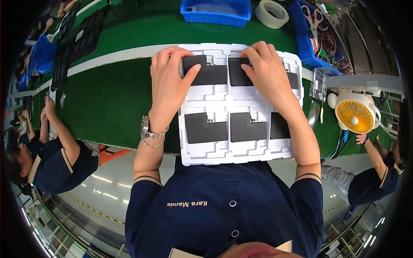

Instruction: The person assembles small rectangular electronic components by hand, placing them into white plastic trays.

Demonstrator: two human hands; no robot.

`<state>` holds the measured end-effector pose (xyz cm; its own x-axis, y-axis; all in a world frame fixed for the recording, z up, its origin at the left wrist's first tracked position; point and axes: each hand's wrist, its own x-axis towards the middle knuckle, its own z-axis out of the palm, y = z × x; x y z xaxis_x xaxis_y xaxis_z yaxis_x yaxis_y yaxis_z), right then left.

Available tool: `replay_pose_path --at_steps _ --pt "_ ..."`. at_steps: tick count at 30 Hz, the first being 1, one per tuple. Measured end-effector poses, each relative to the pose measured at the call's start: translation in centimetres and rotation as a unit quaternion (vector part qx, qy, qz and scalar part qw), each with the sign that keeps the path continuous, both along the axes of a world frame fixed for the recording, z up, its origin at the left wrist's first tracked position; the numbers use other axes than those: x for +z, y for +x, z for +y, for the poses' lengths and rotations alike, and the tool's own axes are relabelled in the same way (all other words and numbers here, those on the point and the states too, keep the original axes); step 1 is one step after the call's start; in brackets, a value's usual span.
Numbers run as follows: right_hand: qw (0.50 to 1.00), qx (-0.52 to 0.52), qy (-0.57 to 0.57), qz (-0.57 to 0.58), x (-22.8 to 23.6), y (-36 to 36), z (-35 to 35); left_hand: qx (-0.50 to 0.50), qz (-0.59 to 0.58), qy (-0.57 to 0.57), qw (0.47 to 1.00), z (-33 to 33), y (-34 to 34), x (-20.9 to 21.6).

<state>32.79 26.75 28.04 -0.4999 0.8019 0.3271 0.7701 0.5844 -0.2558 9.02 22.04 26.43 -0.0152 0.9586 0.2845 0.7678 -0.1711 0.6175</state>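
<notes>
Blk flat notched pieces (205,132) in wht tray (195,158) on grn worktop (116,99), L hand (169,74) & R hand (267,71) each w/ thumb on one, can't tell if gripped, blue bin (303,41) far R w/ scissors (313,26) + wires (330,43)

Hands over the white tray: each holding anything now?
Left hand: curled, thumb over the top-left black piece; grip can't be told.
Right hand: curled over the top-middle black piece; grip can't be told.
</notes>
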Motion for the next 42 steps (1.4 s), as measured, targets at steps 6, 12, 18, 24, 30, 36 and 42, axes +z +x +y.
replay_pose_path --at_steps 6,12,18,24,30,36,42 --pt "0.960 -0.009 -0.208 0.186 2.6 0.8 -0.4 0.010 0.103 0.094 0.990 -0.3 0.3 0.1" --pt "0.897 0.102 -0.252 0.349 4.0 -1.4 -4.0 -0.246 -0.246 -0.226 0.910 -2.4 3.1 3.2" --pt "0.871 0.031 -0.294 0.392 3.6 -0.1 -3.2 -0.177 -0.471 -0.253 0.826 -2.2 3.3 3.6" --pt "0.844 0.058 -0.376 0.379 3.0 -0.5 -3.4 -0.162 -0.500 -0.215 0.823 -2.5 3.3 2.9" --pt "0.821 0.053 -0.407 0.397 3.4 -0.8 -3.7 -0.141 -0.434 -0.186 0.870 -2.4 3.4 2.9" --pt "0.824 0.063 -0.408 0.389 3.3 -0.8 -3.4 -0.146 -0.380 -0.159 0.899 -2.3 3.3 2.6" --pt "0.764 0.016 -0.498 0.410 3.5 -0.9 -3.7 -0.149 -0.367 -0.165 0.903 -2.4 3.3 2.6"
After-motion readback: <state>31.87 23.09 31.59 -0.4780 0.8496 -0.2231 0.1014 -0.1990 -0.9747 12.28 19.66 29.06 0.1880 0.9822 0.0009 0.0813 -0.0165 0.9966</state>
